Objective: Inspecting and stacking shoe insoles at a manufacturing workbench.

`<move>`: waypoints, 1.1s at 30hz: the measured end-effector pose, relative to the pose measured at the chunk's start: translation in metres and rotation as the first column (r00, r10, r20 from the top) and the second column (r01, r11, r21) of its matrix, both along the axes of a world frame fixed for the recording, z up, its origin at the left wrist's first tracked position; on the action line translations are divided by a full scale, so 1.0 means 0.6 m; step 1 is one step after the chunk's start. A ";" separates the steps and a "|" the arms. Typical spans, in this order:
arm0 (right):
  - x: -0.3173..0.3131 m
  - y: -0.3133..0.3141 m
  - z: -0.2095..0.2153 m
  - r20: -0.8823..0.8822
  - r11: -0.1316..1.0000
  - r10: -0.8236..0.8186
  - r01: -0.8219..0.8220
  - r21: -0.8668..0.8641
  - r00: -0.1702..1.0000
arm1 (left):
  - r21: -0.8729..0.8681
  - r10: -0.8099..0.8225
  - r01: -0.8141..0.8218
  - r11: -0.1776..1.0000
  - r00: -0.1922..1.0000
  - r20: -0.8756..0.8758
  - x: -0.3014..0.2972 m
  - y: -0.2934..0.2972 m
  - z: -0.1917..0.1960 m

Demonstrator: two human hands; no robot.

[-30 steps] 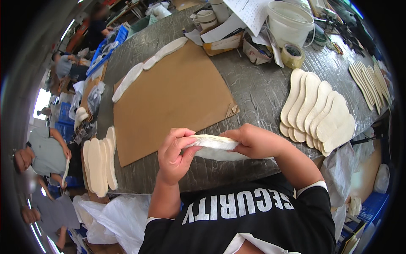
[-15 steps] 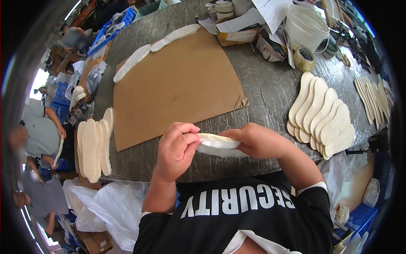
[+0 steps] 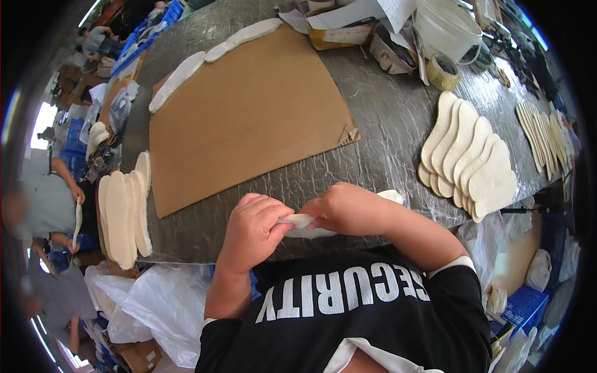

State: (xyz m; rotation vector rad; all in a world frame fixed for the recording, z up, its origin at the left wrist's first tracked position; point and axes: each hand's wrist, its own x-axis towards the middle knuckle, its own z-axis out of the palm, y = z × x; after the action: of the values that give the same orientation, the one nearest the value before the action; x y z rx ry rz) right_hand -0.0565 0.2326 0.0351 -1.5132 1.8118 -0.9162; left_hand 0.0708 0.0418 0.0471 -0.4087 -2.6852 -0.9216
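The grey bench [image 3: 385, 124] carries a brown cardboard sheet [image 3: 249, 112] ahead of me; a fanned stack of pale insoles [image 3: 466, 155] lies to its right, another stack [image 3: 124, 211] at the left edge. At the near edge, both my hands grip one white insole [image 3: 305, 225]; my left hand [image 3: 252, 233] pinches its left end; my right hand [image 3: 351, 208] closes over the rest.

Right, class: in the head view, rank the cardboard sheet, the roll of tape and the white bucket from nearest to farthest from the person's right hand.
From the right hand:
1. Cardboard sheet, on the table just ahead and to the left.
2. Roll of tape, far ahead on the right.
3. White bucket, just beyond the tape at the far edge.
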 end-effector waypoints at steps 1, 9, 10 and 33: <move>-0.001 0.001 0.005 -0.019 0.999 0.029 -0.029 0.027 0.999 | 0.006 -0.011 0.011 1.000 1.000 0.004 0.002 -0.005 -0.009; -0.031 0.087 -0.014 -0.275 0.949 -0.234 0.280 0.144 0.933 | 0.264 0.144 -0.149 0.953 0.989 0.039 0.034 -0.001 -0.062; -0.026 0.092 -0.021 -0.310 0.936 -0.273 0.326 0.133 0.911 | 0.170 0.144 -0.162 0.972 0.983 0.118 0.031 0.003 -0.057; -0.001 0.104 -0.067 -0.366 0.928 -0.360 0.288 -0.235 0.858 | -0.135 0.030 0.000 0.991 0.976 0.217 -0.059 0.098 -0.023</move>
State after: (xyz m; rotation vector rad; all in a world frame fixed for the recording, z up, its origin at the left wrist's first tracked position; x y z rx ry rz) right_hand -0.0569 0.2947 -0.0051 -1.6212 2.4007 -0.9913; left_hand 0.0354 0.1009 0.0331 -0.3314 -2.9580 -0.8270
